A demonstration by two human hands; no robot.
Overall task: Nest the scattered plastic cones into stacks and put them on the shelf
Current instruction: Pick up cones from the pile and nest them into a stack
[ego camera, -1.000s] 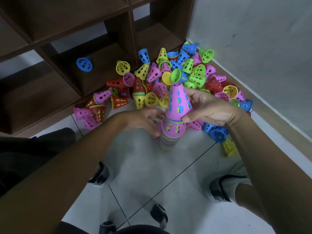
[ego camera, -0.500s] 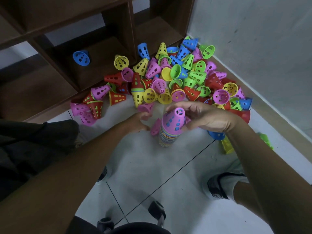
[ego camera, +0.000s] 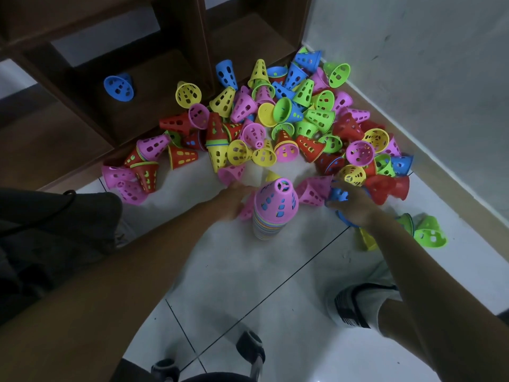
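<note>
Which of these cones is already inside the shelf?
The lone blue cone, lying on its side in a lower shelf compartment; every other cone is on the floor.

Both bare forearms are stretched forward and down. The left hand [ego camera: 234, 198] is blurred; the right hand [ego camera: 351, 204] is seen with fingers curled downward.

Both forearms bare, no sleeves in frame. Dark trousers [ego camera: 52, 230] at left edge, with a thin dark cord looped over the knee. White sock [ego camera: 360, 304] with black bands, lower right. Dark shoe [ego camera: 249, 351] with grey trim, bottom centre.
</note>
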